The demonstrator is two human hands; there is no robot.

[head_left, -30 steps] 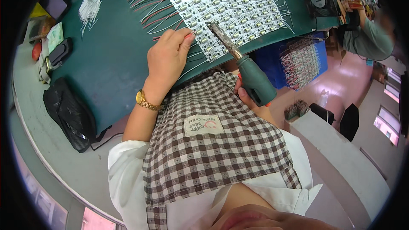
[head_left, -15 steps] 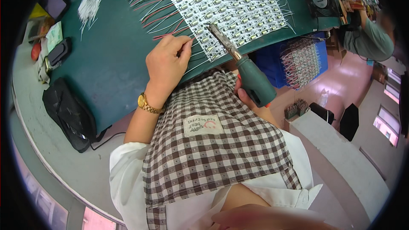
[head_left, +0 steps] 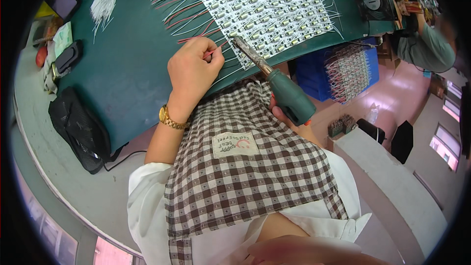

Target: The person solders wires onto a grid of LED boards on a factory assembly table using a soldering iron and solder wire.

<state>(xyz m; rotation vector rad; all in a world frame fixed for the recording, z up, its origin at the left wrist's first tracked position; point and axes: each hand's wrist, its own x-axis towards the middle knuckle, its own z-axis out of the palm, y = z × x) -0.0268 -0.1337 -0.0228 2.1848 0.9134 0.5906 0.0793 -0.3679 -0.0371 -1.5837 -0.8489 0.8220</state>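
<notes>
A white panel of small circuit boards (head_left: 267, 9) lies on the green table, with rows of small cylindrical parts and white wires across it. Red and white wires stick out past its left edge. My left hand (head_left: 192, 71) is closed in a pinch at the panel's near-left edge, and a red wire (head_left: 208, 54) shows between its fingers. My right hand (head_left: 289, 118) is wrapped round a soldering iron with a green handle (head_left: 293, 96), which hides most of the fingers. The iron's dark tip is over the panel's lower left, close to my left fingertips; I cannot tell if it touches.
A bundle of white wires (head_left: 103, 6) lies at the table's left. Beyond the near-right table edge, a blue bin (head_left: 310, 79) holds more wired boards. A black fan (head_left: 375, 0) stands at the back right, near another person's sleeve (head_left: 426, 49). A black bag (head_left: 78, 130) sits left.
The iron's tip has moved left and down, closer to my left fingers. My left hand has turned slightly, and the red wire between its fingers now shows.
</notes>
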